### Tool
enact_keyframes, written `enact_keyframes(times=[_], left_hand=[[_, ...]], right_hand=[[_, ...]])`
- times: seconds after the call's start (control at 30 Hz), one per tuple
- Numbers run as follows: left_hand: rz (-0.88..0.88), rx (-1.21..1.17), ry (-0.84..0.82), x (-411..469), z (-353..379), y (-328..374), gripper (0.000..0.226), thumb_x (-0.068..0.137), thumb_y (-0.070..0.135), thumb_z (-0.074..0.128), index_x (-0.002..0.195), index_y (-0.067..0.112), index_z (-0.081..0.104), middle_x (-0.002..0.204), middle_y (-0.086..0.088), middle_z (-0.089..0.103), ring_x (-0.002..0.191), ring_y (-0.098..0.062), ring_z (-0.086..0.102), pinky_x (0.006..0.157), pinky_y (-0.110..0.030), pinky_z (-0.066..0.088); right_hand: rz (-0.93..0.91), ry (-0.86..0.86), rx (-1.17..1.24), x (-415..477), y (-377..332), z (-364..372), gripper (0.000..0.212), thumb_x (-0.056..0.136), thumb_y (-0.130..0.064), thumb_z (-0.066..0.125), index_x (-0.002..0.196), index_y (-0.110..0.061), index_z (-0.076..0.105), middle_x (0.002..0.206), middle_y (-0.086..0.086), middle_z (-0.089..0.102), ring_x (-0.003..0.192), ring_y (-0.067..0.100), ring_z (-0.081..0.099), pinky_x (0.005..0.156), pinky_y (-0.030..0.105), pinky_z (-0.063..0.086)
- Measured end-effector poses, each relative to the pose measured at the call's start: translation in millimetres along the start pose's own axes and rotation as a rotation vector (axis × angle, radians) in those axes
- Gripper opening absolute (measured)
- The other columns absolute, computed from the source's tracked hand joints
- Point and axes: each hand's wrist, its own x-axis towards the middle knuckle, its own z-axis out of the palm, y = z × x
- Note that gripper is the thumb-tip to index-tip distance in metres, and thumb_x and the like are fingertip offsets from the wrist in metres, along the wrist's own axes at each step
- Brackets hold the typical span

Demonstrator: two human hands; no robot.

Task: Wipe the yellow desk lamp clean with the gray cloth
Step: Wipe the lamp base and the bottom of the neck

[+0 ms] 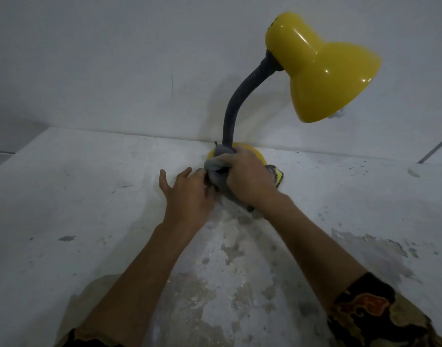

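Observation:
The yellow desk lamp stands against the white wall, its shade tilted to the right on a dark bendy neck. Its round yellow base is mostly covered. My right hand grips the gray cloth and presses it on the base, beside the foot of the neck. My left hand lies just left of the base with straight fingers, its fingertips touching the cloth's edge.
The lamp sits on a worn white surface with flaked paint near me. A grey cord or rod runs down at the far right. A small white chip lies near it.

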Motion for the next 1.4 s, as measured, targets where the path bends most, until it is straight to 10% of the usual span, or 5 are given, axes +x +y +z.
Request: enact_keyframes(times=[0.2,0.47,0.97,1.4], left_hand=[[-0.003,-0.007,-0.014,2,-3,1,0.044,0.095,0.033,0.054,0.139,0.029,0.047,0.135,0.003,0.059,0.143,-0.018,0.032,0.115,-0.052,-0.012],[0.026,-0.033,-0.023,2,-2,-5,0.042,0.097,0.028,0.05,0.138,0.031,0.049,0.13,0.006,0.061,0.143,-0.015,0.031,0.115,-0.051,-0.015],[0.164,0.035,-0.087,-2,-5,-1,0.054,0.099,0.016,0.045,0.146,0.038,0.032,0.159,0.011,0.026,0.147,-0.017,0.019,0.115,-0.057,-0.009],[0.16,0.078,-0.069,-2,-4,-1,0.053,0.099,0.019,0.044,0.146,0.04,0.031,0.159,0.011,0.027,0.148,-0.018,0.018,0.114,-0.058,-0.011]], right_hand=[[0.287,0.181,0.054,3,47,-53,0.042,0.086,0.0,0.043,0.118,-0.016,0.065,0.115,0.014,0.059,0.104,0.028,0.057,0.083,0.024,0.039],[0.081,-0.043,-0.431,-1,5,-5,0.03,0.097,-0.028,0.044,0.124,-0.025,0.058,0.126,0.009,0.044,0.115,0.032,0.039,0.095,0.047,0.036],[0.176,0.01,0.008,-46,31,-51,0.046,0.083,0.001,0.043,0.118,-0.021,0.065,0.104,0.009,0.049,0.093,0.024,0.05,0.077,0.028,0.04],[0.212,-0.065,-0.165,-50,37,-35,0.05,0.081,0.001,0.049,0.122,-0.025,0.061,0.109,0.012,0.047,0.104,0.032,0.045,0.082,0.042,0.044]])
